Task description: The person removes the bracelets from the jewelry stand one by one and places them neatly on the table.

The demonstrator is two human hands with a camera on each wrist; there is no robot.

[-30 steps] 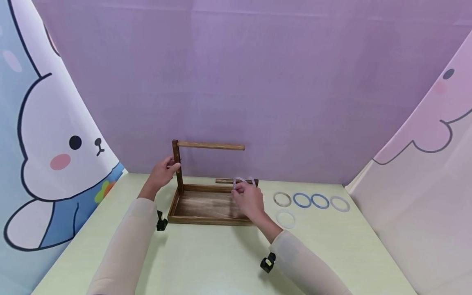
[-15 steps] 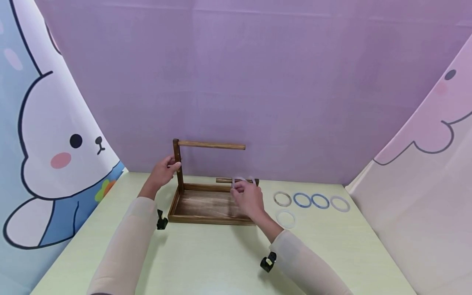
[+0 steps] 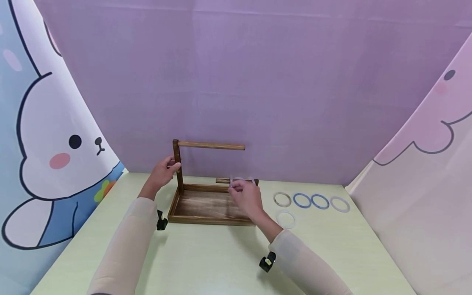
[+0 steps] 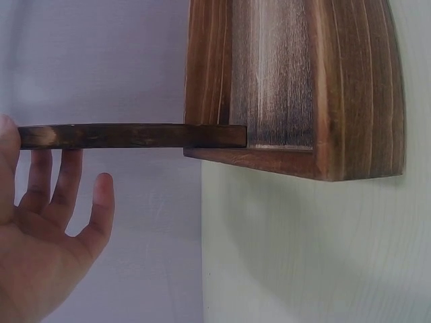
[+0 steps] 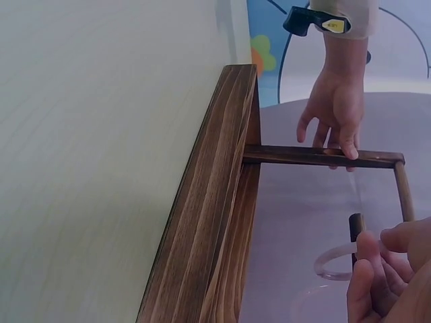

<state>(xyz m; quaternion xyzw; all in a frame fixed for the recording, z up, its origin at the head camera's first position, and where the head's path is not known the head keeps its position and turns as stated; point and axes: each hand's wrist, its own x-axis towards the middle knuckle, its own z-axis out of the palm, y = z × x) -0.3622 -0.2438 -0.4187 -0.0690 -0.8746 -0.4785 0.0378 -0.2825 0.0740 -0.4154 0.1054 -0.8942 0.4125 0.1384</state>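
While left hand (image 3: 162, 172) steadies rough wooden post (image 3: 178, 164), fingers relaxed, right hand (image 3: 246, 196) pinching translucent ring (image 3: 239, 180) at short peg (image 3: 225, 180).

Left hand (image 3: 164, 170) fingers extended, right hand (image 3: 248, 196) pinching (arms forward)

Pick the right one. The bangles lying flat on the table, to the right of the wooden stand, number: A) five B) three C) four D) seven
A: in the head view four bangles lie in a row beside the wooden stand and a fifth, white bangle lies nearer the person; another ring is pinched by the right hand, not on the table.
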